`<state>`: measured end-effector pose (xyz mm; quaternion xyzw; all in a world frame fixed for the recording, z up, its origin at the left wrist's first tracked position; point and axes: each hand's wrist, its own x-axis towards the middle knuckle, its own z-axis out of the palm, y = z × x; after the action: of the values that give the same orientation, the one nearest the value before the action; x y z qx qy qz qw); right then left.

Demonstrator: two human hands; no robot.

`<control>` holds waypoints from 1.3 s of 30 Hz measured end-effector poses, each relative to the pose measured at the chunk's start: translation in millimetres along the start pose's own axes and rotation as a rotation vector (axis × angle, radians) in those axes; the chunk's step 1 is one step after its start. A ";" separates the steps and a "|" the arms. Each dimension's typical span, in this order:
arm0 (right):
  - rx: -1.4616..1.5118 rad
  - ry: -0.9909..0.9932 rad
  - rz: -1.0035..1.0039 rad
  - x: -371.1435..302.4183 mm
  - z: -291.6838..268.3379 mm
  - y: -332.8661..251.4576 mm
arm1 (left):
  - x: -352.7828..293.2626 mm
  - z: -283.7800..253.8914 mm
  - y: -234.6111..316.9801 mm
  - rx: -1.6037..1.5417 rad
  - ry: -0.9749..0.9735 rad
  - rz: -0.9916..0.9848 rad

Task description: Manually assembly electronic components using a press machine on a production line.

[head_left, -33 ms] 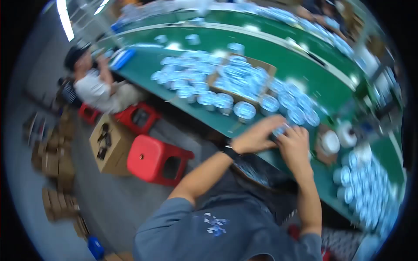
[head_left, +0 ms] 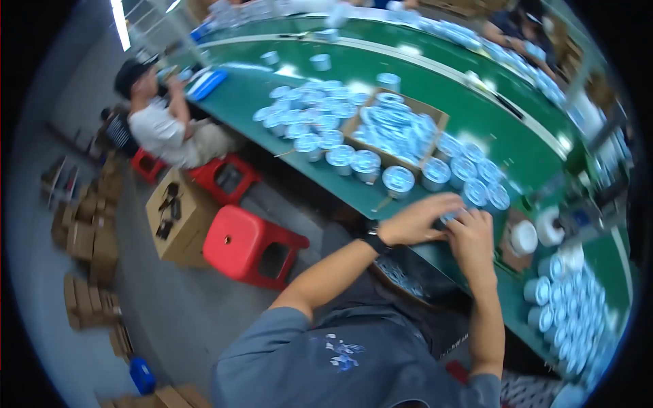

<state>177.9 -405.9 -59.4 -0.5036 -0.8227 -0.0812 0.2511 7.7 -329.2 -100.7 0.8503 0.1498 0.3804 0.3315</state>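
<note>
The left hand [head_left: 423,220] and right hand [head_left: 472,243] pinch a small, mostly hidden blue thing [head_left: 448,217] near the tabletop [head_left: 360,194] edge, and if either grip gets loose, it could drop and knock nearby cups [head_left: 474,192].

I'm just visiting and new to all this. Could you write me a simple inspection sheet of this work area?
Surface: green worktable, its near edge lined with goods.
Job's things: blue-topped tubs grouped on both sides of an open cardboard box piled with blue pieces; more tubs massed at the right.
Clutter: white round item on brown card; blue tray at the table's far left.
Hands: left hand and right hand meet around a small blue item, mostly hidden by fingers.
Cables: nothing seen for certain; dark items on a carton are too blurred to identify.
Surroundings: red stools, stacked cartons, a seated co-worker.
</note>
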 end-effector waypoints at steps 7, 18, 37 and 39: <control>0.036 -0.038 -0.082 -1.3 -14.8 -7.2 | -9.5 -0.6 -12.5 0.016 -0.013 -0.043; -0.189 -0.254 -0.196 -15.1 3.4 -7.4 | -4.1 17.2 -13.6 0.067 0.125 -0.088; 0.268 0.096 0.474 -99.0 -28.0 8.4 | -12.4 3.9 9.8 0.203 0.054 -0.101; 0.264 0.083 0.490 -102.7 -21.6 10.0 | -14.3 2.3 7.8 0.201 0.037 -0.101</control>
<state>231.4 -490.4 -92.8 -0.6468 -0.6687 0.0692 0.3601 -0.1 -343.2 -104.3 0.8634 0.2358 0.3622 0.2603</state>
